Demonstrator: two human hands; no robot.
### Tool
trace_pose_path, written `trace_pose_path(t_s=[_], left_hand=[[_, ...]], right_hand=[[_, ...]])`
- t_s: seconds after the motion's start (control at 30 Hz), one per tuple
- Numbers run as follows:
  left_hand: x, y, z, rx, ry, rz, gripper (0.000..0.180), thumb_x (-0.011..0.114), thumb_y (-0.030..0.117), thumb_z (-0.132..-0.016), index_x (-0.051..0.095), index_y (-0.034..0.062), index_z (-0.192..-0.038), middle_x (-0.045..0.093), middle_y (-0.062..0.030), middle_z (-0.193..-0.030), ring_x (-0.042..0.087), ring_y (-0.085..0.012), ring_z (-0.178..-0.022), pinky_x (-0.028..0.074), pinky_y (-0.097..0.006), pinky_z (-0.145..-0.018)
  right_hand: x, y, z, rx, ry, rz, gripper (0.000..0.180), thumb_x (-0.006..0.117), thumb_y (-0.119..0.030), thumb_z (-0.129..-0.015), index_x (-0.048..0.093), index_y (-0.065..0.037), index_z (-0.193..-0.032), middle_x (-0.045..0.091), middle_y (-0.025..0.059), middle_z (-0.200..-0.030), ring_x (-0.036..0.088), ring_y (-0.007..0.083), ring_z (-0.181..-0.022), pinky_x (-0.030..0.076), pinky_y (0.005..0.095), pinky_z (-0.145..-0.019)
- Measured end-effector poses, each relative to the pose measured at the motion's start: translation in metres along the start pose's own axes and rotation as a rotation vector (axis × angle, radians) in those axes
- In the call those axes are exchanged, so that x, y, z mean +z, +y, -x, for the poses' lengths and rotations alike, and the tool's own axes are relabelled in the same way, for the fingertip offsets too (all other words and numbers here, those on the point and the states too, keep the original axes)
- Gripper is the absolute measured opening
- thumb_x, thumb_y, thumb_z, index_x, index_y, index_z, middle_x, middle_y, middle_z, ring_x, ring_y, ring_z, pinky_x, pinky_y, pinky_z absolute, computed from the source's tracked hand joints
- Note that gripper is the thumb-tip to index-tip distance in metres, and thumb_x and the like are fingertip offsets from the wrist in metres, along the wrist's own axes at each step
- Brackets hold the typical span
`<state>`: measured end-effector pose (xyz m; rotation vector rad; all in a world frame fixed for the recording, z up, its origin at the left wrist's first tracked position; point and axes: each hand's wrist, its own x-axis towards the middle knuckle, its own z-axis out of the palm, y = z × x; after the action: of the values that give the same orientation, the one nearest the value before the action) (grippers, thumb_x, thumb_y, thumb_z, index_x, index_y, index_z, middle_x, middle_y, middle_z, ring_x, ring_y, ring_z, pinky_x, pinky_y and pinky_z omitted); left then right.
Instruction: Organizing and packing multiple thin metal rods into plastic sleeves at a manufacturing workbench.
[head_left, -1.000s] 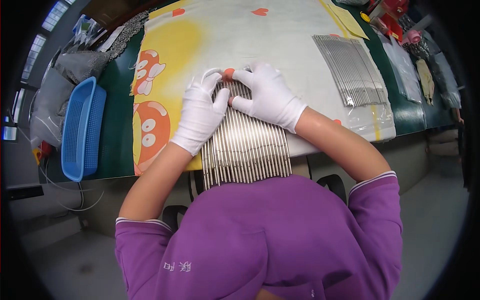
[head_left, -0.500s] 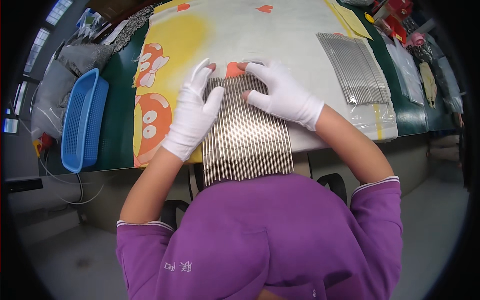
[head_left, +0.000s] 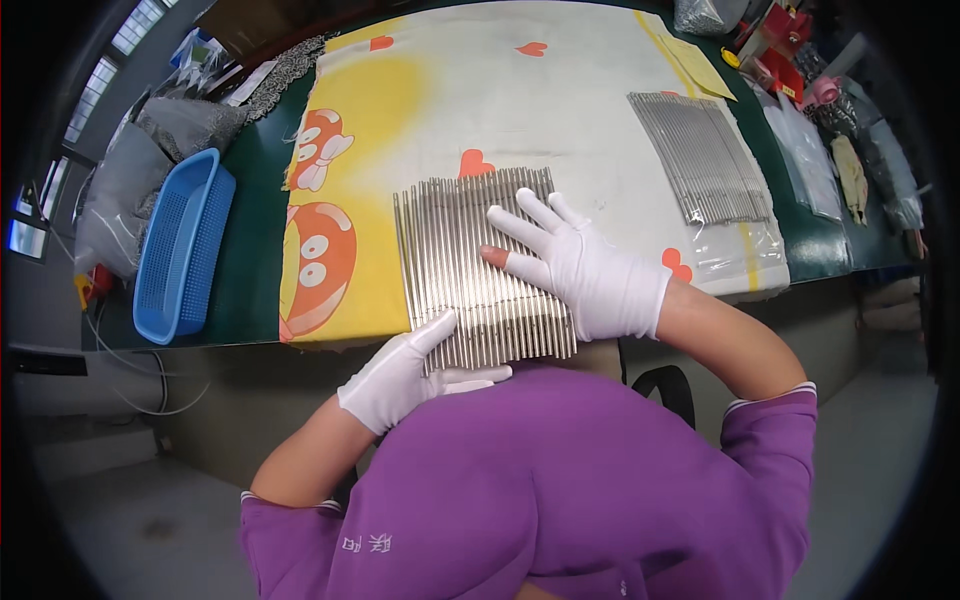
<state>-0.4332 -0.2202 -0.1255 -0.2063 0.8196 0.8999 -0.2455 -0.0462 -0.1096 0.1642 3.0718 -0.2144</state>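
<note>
A row of slim, shiny metal rods lies side by side on the cloth, its near ends reaching past the table's front edge toward my purple shirt. My left hand, in a white glove, holds the row at its near left corner. Its thumb lies on top of the rods, while the fingers stretch along and partly under the near ends. Flat on the right side of the row rests my right hand, also gloved, with its fingers spread and one bare fingertip showing.
A second batch of rods lies in clear plastic on the right of the printed cloth. At the left, a blue plastic basket stands on the green tabletop near clear bags. More plastic bags lie at the far right.
My left hand has moved from the far left end of the row to its near left corner. My right hand has come nearer and now lies flat on the rods.
</note>
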Motion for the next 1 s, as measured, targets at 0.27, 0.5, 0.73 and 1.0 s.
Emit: trace_pose_path(t_s=[0.27, 0.5, 0.73, 1.0], left_hand=[[0.022, -0.003, -0.004, 0.037, -0.066, -0.355, 0.046, 0.041, 0.032, -0.102, 0.041, 0.0002, -0.135, 0.055, -0.026, -0.126, 0.058, -0.0377, -0.115, 0.051, -0.049, -0.095], [0.038, 0.016, 0.022, 0.098, -0.088, -0.516, 0.046, 0.04, 0.033, -0.102, 0.048, -0.0076, -0.122, 0.061, -0.0298, -0.114, 0.065, -0.0398, -0.1, 0.053, -0.046, -0.086], [0.072, 0.07, 0.036, 0.755, -0.411, -0.638, 0.076, 0.021, 0.067, -0.095, 0.058, 0.0015, -0.09, 0.058, -0.0187, -0.057, 0.054, -0.029, -0.047, 0.046, -0.037, -0.051], [0.088, 0.17, -0.029, 1.344, -0.152, -1.033, 0.078, 0.071, 0.021, -0.086, 0.028, 0.0023, -0.147, 0.056, -0.0144, -0.131, 0.05, -0.0242, -0.126, 0.034, -0.035, -0.108]], right_hand=[[-0.003, -0.031, -0.032, -0.128, 0.057, 0.049, 0.084, 0.075, -0.023, -0.066, 0.041, -0.019, -0.142, 0.03, 0.0156, -0.15, 0.029, 0.0398, -0.139, 0.028, 0.0616, -0.107], [-0.014, -0.015, -0.057, -0.49, 0.35, -0.208, 0.028, 0.067, -0.022, -0.07, 0.063, -0.012, -0.096, 0.061, 0.0066, -0.11, 0.052, 0.0263, -0.113, 0.039, 0.0466, -0.093], [-0.042, 0.006, -0.099, -0.253, 0.996, -0.866, 0.02, 0.072, -0.008, -0.074, 0.057, -0.004, -0.088, 0.061, 0.0124, -0.08, 0.06, 0.0293, -0.072, 0.049, 0.035, -0.063], [-0.035, 0.053, -0.121, 0.084, 0.416, -1.266, 0.023, 0.075, -0.016, -0.075, 0.057, -0.005, -0.084, 0.061, 0.0032, -0.075, 0.059, 0.0137, -0.07, 0.05, 0.0304, -0.067]])
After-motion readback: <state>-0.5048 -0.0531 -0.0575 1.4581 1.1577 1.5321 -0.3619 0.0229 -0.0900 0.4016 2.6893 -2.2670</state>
